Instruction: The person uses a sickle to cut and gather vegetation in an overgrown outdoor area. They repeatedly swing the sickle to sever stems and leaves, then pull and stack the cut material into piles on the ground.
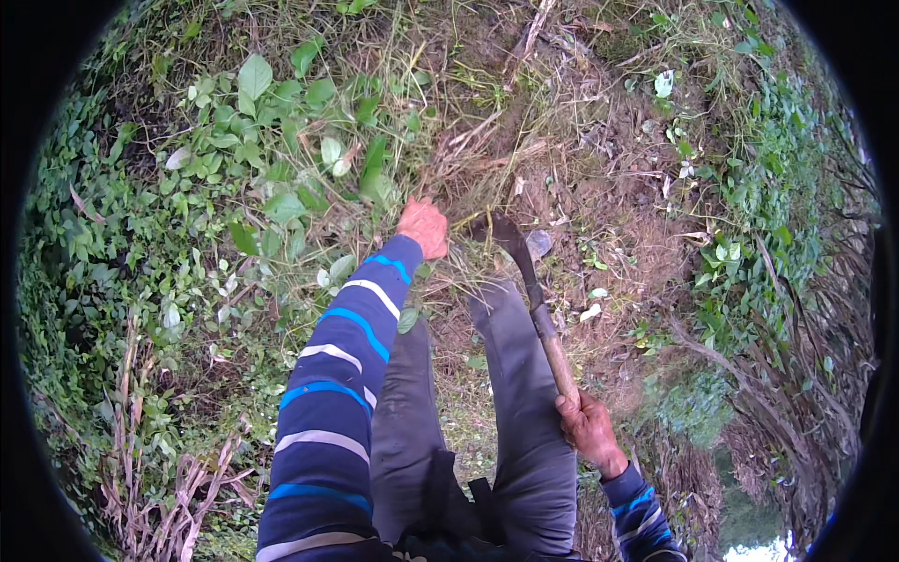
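My right hand (pixel 588 430) is closed around the wooden handle of a curved hand tool (pixel 520 249), which looks like a sickle or billhook. Its dark metal blade points forward and bends left, its tip among cut grass stems (pixel 472 223) in front of my knees. Left of the blade, my left hand (pixel 423 228) is closed with its knuckles up, against grass and leafy stems (pixel 372 168). Its fingers are curled under, so whether stems are held in them cannot be told. Both hands are bare, below striped sleeves.
Dense leafy green plants (pixel 105 239) cover the left side. Bare reddish soil with dry litter (pixel 625 232) lies ahead and right. Dry stalks (pixel 197 485) stand at the lower left, and brown stalks (pixel 793 365) line the right edge. My legs in grey trousers (pixel 523 365) are below.
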### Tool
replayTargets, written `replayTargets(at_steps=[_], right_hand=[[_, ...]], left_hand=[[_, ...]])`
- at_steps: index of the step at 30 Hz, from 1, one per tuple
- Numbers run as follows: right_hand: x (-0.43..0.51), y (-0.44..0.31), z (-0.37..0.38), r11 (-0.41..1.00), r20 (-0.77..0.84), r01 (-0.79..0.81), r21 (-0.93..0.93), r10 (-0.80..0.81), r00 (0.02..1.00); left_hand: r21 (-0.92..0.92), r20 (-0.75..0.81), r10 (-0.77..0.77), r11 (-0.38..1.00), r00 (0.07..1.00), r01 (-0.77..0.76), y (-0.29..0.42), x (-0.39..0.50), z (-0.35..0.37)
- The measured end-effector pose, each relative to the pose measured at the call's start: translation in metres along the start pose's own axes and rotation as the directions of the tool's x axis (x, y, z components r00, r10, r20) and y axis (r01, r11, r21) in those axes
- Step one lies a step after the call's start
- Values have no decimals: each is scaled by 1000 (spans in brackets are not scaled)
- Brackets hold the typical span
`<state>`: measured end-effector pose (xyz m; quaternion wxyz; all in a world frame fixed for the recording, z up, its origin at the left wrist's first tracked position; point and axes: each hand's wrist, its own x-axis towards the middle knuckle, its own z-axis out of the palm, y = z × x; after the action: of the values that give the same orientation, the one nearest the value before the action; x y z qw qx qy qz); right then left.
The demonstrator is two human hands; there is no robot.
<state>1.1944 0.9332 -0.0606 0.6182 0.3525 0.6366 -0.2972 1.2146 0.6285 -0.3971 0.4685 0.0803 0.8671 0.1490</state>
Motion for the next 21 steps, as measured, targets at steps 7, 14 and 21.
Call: replayTargets(at_steps=[7, 14, 21], right_hand=[[93, -100, 78, 969, 93, 237, -74, -230, 969], [222, -270, 197, 708, -174, 692, 144, -670, 722], [244, -165, 347, 695, -203, 538, -476, -682, 702]], left_hand=[[122, 271, -378, 926, 885, 358, -145, -302, 150], [298, 580, -673, 699, 459, 650, -171, -562, 222], [126, 569, -664, 653, 485, 747, -103, -585, 218]])
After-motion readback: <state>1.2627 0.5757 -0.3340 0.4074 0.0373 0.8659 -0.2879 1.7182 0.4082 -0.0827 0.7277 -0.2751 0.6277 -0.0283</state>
